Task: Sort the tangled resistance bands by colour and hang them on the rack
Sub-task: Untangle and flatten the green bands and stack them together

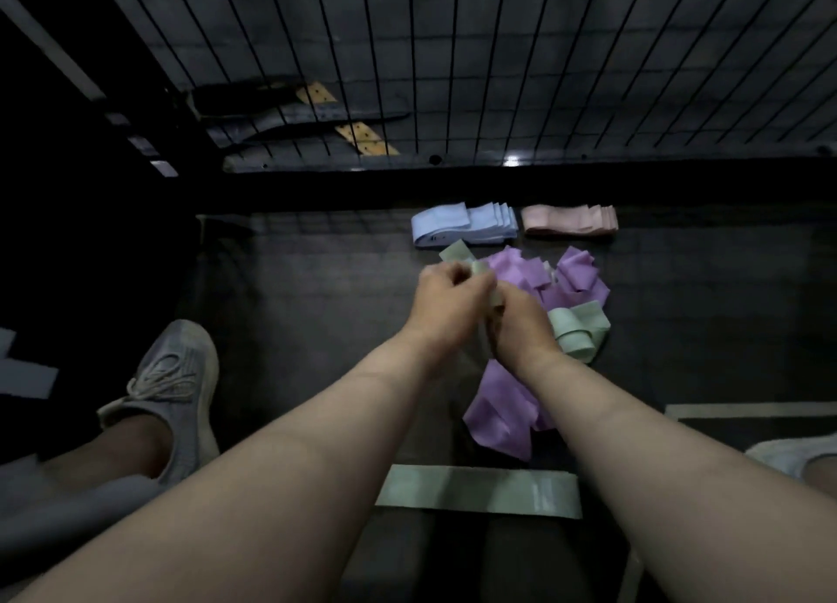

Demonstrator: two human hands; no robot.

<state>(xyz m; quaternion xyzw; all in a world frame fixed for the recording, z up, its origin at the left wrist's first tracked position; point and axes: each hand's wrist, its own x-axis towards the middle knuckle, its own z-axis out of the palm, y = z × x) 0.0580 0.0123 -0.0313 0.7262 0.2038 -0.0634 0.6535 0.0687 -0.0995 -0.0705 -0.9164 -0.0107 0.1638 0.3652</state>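
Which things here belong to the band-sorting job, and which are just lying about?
Job: held green band, gripped by left hand and right hand; purple tangle; flat green band; green coil; blue stack; pink stack; wire rack.
Lying about: grey shoe; yellow strips behind the rack.

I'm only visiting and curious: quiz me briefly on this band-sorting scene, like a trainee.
1. True or false: the blue stack lies left of the pink stack.
2. Which colour band do the left hand and right hand grip? A purple, B green, C pink.
3. Fill in: the flat green band lies ___ to the person than the purple tangle.
Key: 1 true; 2 B, the held green band; 3 nearer.
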